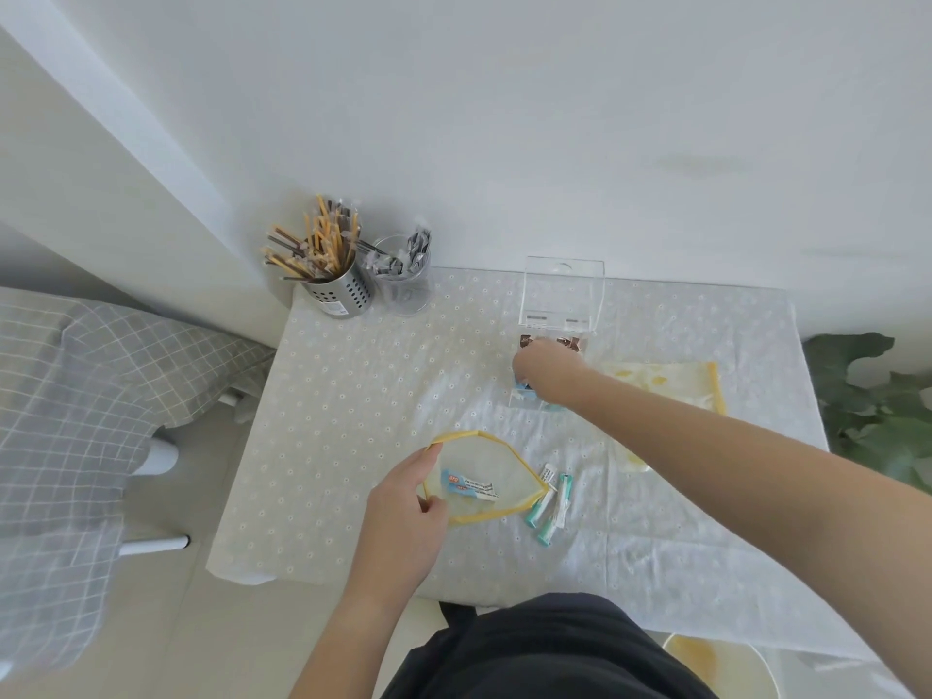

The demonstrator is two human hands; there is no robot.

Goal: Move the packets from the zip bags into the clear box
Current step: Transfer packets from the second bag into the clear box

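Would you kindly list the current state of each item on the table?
Clear plastic box: lid up, packets inside.
Yellow-edged zip bag: mouth held open, one blue packet inside.
Second yellow-edged zip bag: lying flat.
Teal-tipped stick packets: loose on cloth.
Left hand: gripping the bag's rim.
Right hand: at the box.

My one head camera looks steeply down on the table (pixel 353 396) from close above, wall just beyond it.

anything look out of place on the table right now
Yes: a few teal-tipped stick packets lie loose on the tablecloth beside the open zip bag, in neither bag nor clear box. Nothing looks spilled or damaged.
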